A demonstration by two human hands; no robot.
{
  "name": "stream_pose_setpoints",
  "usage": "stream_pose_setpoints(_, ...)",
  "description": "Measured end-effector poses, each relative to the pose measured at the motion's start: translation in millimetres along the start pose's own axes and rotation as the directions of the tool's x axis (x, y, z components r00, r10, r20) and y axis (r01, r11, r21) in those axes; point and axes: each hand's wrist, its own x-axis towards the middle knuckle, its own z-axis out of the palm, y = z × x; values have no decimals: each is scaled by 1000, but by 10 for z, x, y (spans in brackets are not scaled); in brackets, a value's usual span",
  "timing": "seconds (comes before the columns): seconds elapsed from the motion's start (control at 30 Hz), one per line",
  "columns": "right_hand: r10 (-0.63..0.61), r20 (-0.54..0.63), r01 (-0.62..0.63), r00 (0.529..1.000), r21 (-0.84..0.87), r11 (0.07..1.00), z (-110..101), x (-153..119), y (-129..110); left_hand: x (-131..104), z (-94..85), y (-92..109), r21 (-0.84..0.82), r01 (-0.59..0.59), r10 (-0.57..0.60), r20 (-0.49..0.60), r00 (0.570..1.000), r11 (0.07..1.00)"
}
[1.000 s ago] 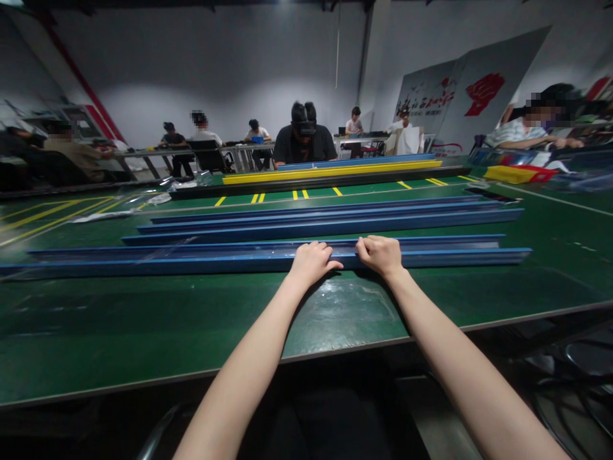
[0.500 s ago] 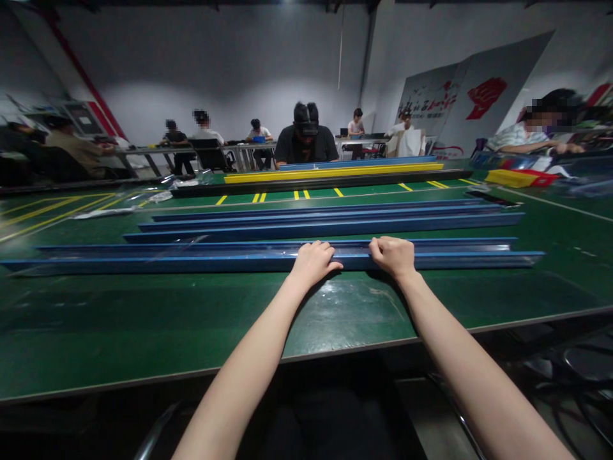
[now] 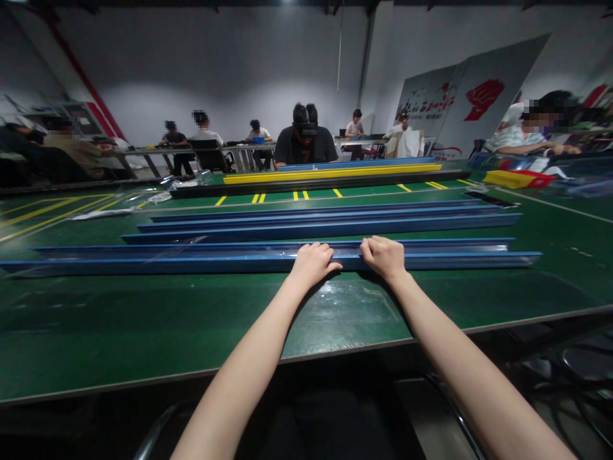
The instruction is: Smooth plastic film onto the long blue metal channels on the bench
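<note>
A long blue U-shaped channel [image 3: 158, 263] lies across the green table in front of me, with shiny clear film showing along its inside. My left hand [image 3: 313, 260] is closed over its near wall, fingers reaching inside and thumb along the front. Just to the right, my right hand [image 3: 384, 255] makes a fist at the same channel, knuckles up. Whatever its curled fingers grip is hidden. Behind it lie more blue channels [image 3: 320, 227], roughly parallel.
The green table [image 3: 191, 338] ends at a near edge below my forearms. Farther back lie a black strip [image 3: 330, 184], a yellow strip [image 3: 335, 172] and a yellow-and-red tray [image 3: 514, 179]. A co-worker [image 3: 306, 144] sits opposite; several others sit farther off.
My right hand has slid a little left along the channel, closer to my left hand. The left hand keeps its place on the channel.
</note>
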Motion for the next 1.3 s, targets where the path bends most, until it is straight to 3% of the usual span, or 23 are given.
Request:
stream_pose_setpoints(0.27, 26, 81, -25, 996, -12, 1000, -22, 15, 4, 11, -20, 11, -4, -1, 1, 6, 1000, 1000)
stream_pose_setpoints(0.73, -182, 220, 161, 958, 113, 981, -113, -15, -76, 19, -15, 3, -1, 7, -7, 12, 1000, 1000)
stream_pose_setpoints(1.3, -153, 287, 126, 946, 109, 986, -98, 3, -74, 24, -58, 21, -2, 36, -36, 69, 997, 999)
